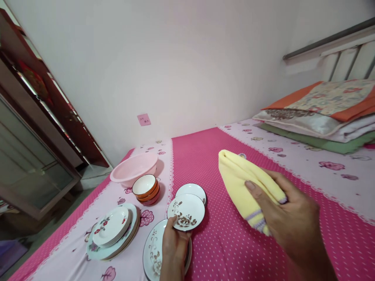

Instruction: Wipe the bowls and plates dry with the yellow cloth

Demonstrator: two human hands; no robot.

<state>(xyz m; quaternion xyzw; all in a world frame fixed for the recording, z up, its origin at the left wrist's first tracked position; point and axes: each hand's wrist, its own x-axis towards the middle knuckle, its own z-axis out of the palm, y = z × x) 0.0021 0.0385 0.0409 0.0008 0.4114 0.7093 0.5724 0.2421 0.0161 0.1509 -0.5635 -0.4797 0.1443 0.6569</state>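
My left hand (175,244) grips the near edge of a small white saucer (187,210) with a brown flower pattern and dark rim, thumb on top. Behind it, partly covered, lies another small saucer (191,189). Under my left forearm a larger plate (152,249) with the same kind of pattern rests on the bed, partly hidden. My right hand (288,210) is closed around a folded yellow towel (243,183) with purple stripes, held up to the right of the saucer and apart from it.
On the left, white floral plates (113,226) are stacked on larger plates (131,232). Several orange bowls (145,185) stand nested beside a pink basin (133,168). Folded bedding and pillows (325,113) lie at the right by the wall. The pink bedspread (202,156) covers the bed.
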